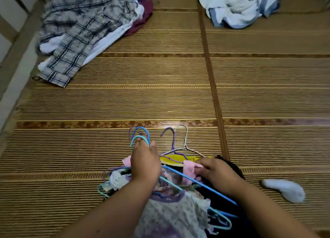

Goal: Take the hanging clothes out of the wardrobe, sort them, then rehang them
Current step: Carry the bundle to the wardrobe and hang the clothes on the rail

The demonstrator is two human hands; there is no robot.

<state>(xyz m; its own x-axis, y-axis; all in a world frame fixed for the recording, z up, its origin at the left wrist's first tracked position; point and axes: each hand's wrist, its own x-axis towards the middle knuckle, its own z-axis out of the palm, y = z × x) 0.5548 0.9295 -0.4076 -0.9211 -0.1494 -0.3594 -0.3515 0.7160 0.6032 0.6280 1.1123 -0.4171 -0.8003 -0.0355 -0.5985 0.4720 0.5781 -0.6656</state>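
My left grip (145, 163) curls round the bunched hanger hooks (141, 127), my right grip (217, 173) pinches a pink cloth (189, 167) among the hung clothes (171, 211) heaped on the floor mat (125, 104) before me; limp, light fabric on stiff, snag-prone wire (I'd lift by the hooks); the heap's near end is cut off.

My left hand (145, 163) grips the blue hanger hooks (141, 137) at the far edge of the bundle of clothes (171, 207) on the woven mat (125, 104). My right hand (217, 174) pinches a pink cloth (189, 168) atop the bundle. Just right of the bundle lies a white sock (285, 190); beyond it to the left, a checked shirt pile (80, 34); beyond it to the right, a white-and-blue heap (244, 7).
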